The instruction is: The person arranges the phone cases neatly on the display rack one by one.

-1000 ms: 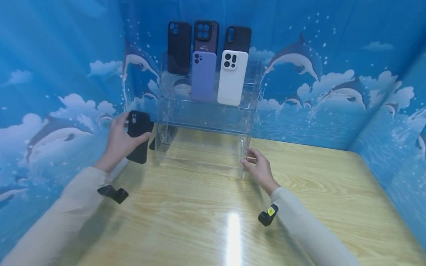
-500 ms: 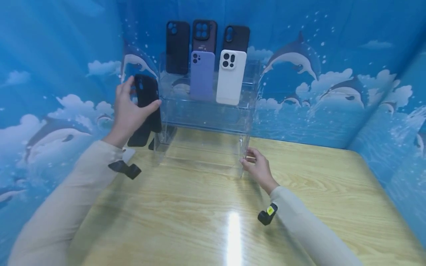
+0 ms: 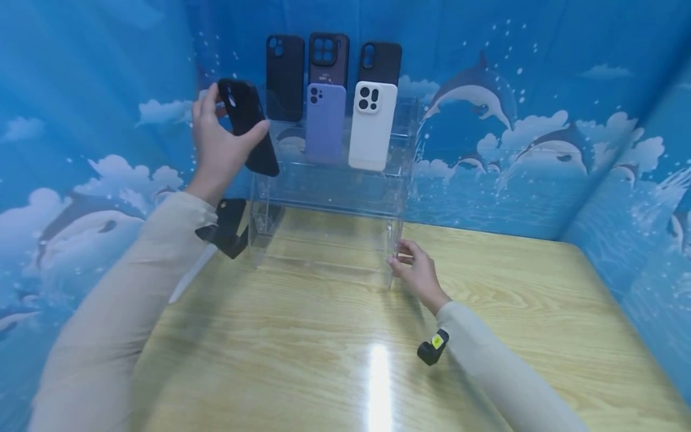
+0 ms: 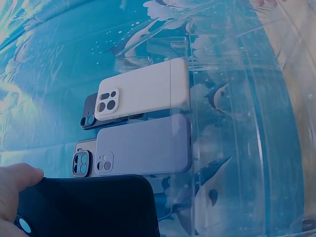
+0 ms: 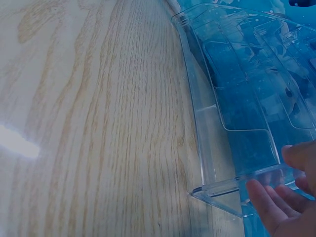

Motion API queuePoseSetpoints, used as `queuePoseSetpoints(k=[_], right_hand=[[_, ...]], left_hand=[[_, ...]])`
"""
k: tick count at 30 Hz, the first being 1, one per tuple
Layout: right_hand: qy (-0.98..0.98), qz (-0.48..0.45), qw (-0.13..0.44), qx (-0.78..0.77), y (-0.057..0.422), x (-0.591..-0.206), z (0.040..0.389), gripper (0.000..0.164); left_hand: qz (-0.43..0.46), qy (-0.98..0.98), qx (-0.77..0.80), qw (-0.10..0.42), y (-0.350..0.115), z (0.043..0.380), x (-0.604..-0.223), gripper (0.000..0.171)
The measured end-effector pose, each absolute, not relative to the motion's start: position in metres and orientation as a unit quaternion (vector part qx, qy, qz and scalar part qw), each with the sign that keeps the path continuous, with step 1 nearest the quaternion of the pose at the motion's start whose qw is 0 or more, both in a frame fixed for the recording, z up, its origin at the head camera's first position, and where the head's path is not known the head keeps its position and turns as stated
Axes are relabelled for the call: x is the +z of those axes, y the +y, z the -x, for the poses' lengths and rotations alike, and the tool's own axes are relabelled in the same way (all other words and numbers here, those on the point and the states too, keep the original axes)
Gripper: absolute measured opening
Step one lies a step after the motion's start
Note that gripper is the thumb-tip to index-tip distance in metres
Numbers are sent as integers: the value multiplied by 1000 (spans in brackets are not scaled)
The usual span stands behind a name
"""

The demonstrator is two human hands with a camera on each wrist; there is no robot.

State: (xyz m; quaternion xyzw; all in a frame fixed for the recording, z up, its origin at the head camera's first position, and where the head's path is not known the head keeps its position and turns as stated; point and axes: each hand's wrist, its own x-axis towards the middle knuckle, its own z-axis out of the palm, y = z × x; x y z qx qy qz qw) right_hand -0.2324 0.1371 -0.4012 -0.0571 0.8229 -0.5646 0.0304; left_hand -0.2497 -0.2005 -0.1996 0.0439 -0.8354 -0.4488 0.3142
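Note:
In the head view my left hand [image 3: 222,150] pinches a black phone case [image 3: 254,135] by its long edges, thumb on the right side. The case leans and hangs in front of the left end of a clear stepped display stand [image 3: 332,189]. Beside it on the middle tier stand a purple phone case [image 3: 326,123] and a white phone case [image 3: 371,132]. My right hand [image 3: 423,276] grips the stand's lower right side; thumb and fingers [image 5: 266,202] close around its clear edge in the right wrist view.
Three dark phone cases line the top tier: a left one [image 3: 285,78], a middle one [image 3: 328,57] and a right one [image 3: 380,63]. Another black case [image 3: 231,216] lies left of the stand, partly behind my left sleeve. A dolphin-print curtain [image 3: 513,108] surrounds the wooden table [image 3: 324,336].
My left hand has lifted the black phone case from beside the stand's lower left up to its middle tier, tilting it. The right hand has stayed on the stand.

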Motion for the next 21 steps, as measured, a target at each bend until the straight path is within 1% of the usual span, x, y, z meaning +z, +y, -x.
queuePoseSetpoints(k=[10, 15, 21], right_hand=[[825, 56, 28, -562, 137, -402, 233, 55], [823, 57, 28, -565, 138, -403, 233, 54], [826, 54, 28, -561, 137, -405, 233, 55]], left_hand=[[-21, -829, -431, 356, -191, 270, -189, 93], [-17, -826, -424, 371, -186, 281, -188, 94], [6, -809, -429, 402, -180, 297, -190, 94]])
